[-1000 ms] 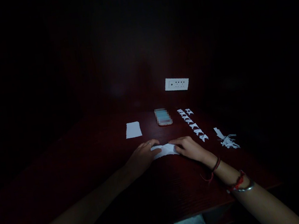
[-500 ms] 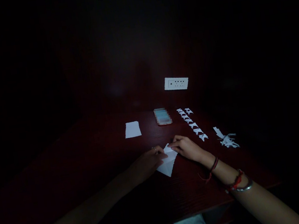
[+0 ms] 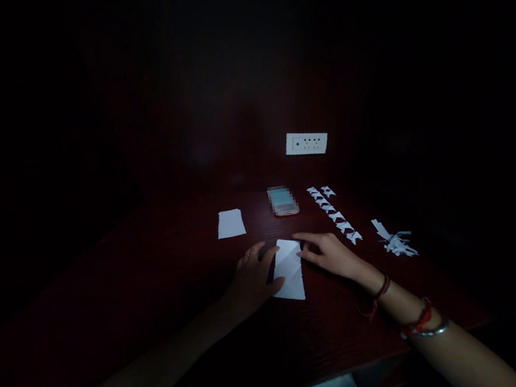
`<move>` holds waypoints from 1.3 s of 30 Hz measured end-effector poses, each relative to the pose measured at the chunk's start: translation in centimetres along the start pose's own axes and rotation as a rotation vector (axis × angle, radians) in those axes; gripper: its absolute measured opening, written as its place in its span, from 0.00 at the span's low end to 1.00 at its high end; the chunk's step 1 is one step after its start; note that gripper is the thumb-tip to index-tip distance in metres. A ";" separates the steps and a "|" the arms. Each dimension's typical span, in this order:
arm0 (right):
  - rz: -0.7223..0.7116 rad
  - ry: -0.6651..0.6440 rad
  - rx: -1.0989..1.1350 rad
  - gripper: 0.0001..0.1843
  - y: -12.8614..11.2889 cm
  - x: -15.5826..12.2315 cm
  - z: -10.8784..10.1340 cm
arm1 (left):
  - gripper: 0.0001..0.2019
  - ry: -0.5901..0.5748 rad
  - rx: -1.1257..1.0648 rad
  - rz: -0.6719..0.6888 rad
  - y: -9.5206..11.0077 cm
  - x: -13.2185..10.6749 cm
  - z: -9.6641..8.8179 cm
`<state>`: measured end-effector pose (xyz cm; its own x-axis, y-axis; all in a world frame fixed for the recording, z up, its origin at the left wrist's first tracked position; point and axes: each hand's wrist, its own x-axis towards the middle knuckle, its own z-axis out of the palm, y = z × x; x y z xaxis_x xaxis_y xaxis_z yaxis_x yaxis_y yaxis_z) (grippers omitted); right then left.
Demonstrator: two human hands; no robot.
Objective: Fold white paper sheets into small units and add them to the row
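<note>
A creased sheet of white paper lies on the dark red table between my hands. My left hand is open at the paper's left side, its thumb and a fingertip on the left edge. Along the right edge, my right hand has its fingers apart, the thumb touching the paper and the index finger stretched toward the top right corner. Neither hand pinches the sheet.
Behind lie a small stack or sheet of white paper and a phone. To the right are a row of small folded paper pieces and a heap of paper strips. A socket panel is on the wall.
The paper has turned from a slanted position to nearly upright in view and lies flatter. Both hands have loosened from their pinch and spread their fingers along its sides.
</note>
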<state>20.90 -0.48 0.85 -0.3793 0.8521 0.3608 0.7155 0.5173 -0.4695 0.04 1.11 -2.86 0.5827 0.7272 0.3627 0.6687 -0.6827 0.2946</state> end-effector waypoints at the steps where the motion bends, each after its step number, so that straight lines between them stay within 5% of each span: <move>1: 0.001 -0.008 0.037 0.22 -0.1 0.0 0.3 | 0.25 -0.007 -0.004 0.009 -0.1 0.1 0.1; 11: 0.015 0.121 0.045 0.26 -0.9 0.2 1.4 | 0.20 0.017 -0.039 0.105 0.3 0.5 -0.3; 22: -0.003 -0.012 0.037 0.27 -0.6 -0.1 1.8 | 0.20 0.020 -0.039 0.115 0.1 0.5 0.2; 39: -0.046 -0.011 -0.027 0.27 -0.8 0.0 1.8 | 0.10 -0.021 -0.188 0.090 1.2 0.6 -0.5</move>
<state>19.30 -0.79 -0.23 -0.4189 0.8281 0.3725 0.7127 0.5541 -0.4302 0.93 0.67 -1.83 0.6467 0.6630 0.3772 0.5170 -0.7446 0.4223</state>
